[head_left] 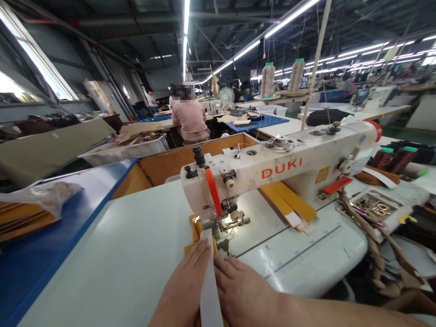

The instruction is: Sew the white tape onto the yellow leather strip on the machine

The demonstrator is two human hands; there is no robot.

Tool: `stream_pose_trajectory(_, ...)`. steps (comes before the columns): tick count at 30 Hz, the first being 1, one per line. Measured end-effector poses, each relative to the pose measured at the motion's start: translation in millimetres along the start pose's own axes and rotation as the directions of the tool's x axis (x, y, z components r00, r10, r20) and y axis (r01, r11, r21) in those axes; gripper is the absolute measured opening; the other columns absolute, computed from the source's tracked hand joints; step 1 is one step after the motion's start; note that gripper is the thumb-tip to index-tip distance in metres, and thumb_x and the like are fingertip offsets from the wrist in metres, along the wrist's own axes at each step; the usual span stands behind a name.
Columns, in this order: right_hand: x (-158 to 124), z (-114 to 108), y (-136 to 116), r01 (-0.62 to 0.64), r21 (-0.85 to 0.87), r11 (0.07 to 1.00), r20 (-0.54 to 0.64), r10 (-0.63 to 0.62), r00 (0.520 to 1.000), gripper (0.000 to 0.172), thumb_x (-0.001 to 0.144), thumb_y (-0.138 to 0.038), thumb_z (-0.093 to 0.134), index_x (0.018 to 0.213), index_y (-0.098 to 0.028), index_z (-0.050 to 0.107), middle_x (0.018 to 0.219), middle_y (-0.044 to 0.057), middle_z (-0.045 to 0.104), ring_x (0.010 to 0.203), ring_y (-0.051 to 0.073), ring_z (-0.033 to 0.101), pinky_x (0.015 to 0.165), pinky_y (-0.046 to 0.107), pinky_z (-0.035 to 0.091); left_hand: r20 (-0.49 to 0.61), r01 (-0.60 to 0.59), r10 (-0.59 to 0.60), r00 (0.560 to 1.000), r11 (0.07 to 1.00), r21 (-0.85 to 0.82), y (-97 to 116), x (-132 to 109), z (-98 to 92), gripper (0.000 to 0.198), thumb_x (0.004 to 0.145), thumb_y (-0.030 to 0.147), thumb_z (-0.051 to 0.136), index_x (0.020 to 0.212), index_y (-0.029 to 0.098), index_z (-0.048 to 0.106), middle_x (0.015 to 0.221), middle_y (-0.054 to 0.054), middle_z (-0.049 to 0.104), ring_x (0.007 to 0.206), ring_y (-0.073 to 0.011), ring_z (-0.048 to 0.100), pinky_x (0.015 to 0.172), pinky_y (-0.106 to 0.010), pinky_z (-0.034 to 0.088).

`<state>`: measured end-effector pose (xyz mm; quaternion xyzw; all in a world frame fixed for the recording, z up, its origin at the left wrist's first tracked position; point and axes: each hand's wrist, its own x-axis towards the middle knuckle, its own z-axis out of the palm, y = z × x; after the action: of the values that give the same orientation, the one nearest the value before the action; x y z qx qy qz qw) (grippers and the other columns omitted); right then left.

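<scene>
Under the needle end of a white sewing machine (245, 165) marked DUKI lies a mustard-yellow piece (195, 229), leather-like, with a small metal zipper pull near its far end. A long white strip (208, 295) runs over it toward me. My left hand (185, 281) rests on the strip's left side, fingers stretched forward and lying flat. From the right, my right hand (243, 288) lies along the strip's other edge, its fingers low and flat against the work. Both hands are just in front of the presser foot (235, 221). The near part of the yellow piece is mostly hidden by hands and strip.
Mustard strips (289, 202) lie under the machine arm. At right are a parts tray (374, 204), brown thread spools (403, 160) and hanging tan straps (374, 259). A blue table (78, 218) holds bagged yellow pieces on the left. A person in pink (190, 116) sits ahead.
</scene>
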<state>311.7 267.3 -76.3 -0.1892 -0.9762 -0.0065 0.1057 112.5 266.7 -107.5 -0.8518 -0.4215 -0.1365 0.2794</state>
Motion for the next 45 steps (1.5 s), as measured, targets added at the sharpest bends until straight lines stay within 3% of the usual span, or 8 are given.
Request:
stream_pose_trajectory(6,3.4,6.2,1.9,-0.006,-0.01,1.0,-0.038,0.006,0.999,0.042,0.092,-0.034,0.054,0.121,-0.005,0.063,0.129,0.016,0.061,0.123,0.029,0.05,0.103,0.039,0.041,-0.043,-0.012,0.011,0.999,0.999,-0.031,-3.2,-3.9,6.0,0.055,0.078,0.007,0.035,0.133,0.01,0.043,0.118,-0.014,0.069,0.106,-0.0193,0.067,0.089,-0.027,0.054)
stream_pose_trajectory(11,3.0,18.8,1.2,-0.022,-0.02,1.0,-0.132,0.019,0.991,0.039,0.092,-0.033,0.053,0.119,-0.008,0.064,0.126,0.014,0.063,0.121,0.029,0.052,0.103,0.04,0.042,-0.039,-0.006,0.007,0.999,1.0,0.021,-0.2,-1.8,4.4,0.054,0.081,0.008,0.032,0.135,0.008,0.04,0.118,-0.016,0.068,0.104,-0.0206,0.067,0.086,-0.029,0.056)
stream_pose_trajectory(15,6.6,24.4,-0.3,-0.039,-0.013,0.999,-0.129,0.038,0.991,0.036,0.093,-0.03,0.053,0.118,-0.008,0.065,0.119,0.014,0.067,0.117,0.028,0.055,0.1,0.038,0.045,-0.058,-0.065,0.069,0.996,0.995,0.082,0.9,3.1,0.1,0.06,0.081,0.005,0.029,0.141,0.005,0.032,0.111,-0.014,0.071,0.099,-0.0198,0.069,0.084,-0.028,0.055)
stream_pose_trajectory(20,7.4,33.3,-0.1,-0.033,0.013,0.999,-0.126,0.035,0.991,0.039,0.092,-0.027,0.053,0.123,-0.006,0.062,0.12,0.015,0.066,0.119,0.03,0.053,0.098,0.039,0.046,-0.064,-0.138,0.149,0.987,0.98,0.142,-1.1,10.1,-9.8,0.044,0.081,0.006,0.029,0.119,0.007,0.051,0.103,-0.013,0.073,0.094,-0.0189,0.07,0.08,-0.025,0.056)
stream_pose_trajectory(23,5.6,39.1,0.7,-0.036,0.032,0.999,-0.145,0.04,0.989,0.04,0.091,-0.021,0.052,0.128,-0.006,0.058,0.125,0.015,0.064,0.123,0.029,0.051,0.1,0.039,0.045,-0.062,-0.135,0.144,0.988,0.983,0.124,-2.1,9.4,-12.2,0.042,0.084,0.009,0.029,0.118,0.009,0.053,0.105,-0.012,0.073,0.095,-0.0182,0.07,0.082,-0.025,0.055)
stream_pose_trajectory(29,5.9,52.2,1.1,-0.048,0.013,0.999,-0.179,0.049,0.983,0.04,0.09,-0.016,0.051,0.129,-0.009,0.058,0.119,0.012,0.067,0.119,0.027,0.055,0.098,0.037,0.047,-0.056,-0.119,0.121,0.991,0.992,0.035,-2.7,4.4,-10.7,0.061,0.084,0.011,0.033,0.144,0.005,0.031,0.118,-0.014,0.069,0.102,-0.0202,0.067,0.085,-0.026,0.054)
stream_pose_trajectory(34,8.2,62.4,-0.6,-0.057,0.02,0.998,-0.207,0.06,0.976,0.04,0.09,-0.013,0.049,0.129,-0.01,0.057,0.121,0.012,0.066,0.117,0.026,0.057,0.099,0.037,0.046,-0.031,-0.131,0.133,0.991,0.99,0.057,-3.2,4.9,-13.7,0.072,0.081,0.006,0.03,0.151,0.003,0.012,0.111,-0.011,0.072,0.097,-0.0188,0.07,0.085,-0.025,0.053)
stream_pose_trajectory(45,6.7,63.5,-2.4,-0.046,0.024,0.999,-0.237,0.05,0.97,0.041,0.089,-0.011,0.048,0.129,-0.011,0.057,0.128,0.012,0.062,0.119,0.027,0.055,0.098,0.036,0.047,-0.011,-0.149,0.15,0.989,0.987,0.063,-3.8,8.5,-18.2,0.071,0.081,0.005,0.031,0.149,-0.003,0.009,0.112,-0.014,0.071,0.099,-0.0217,0.068,0.086,-0.028,0.053)
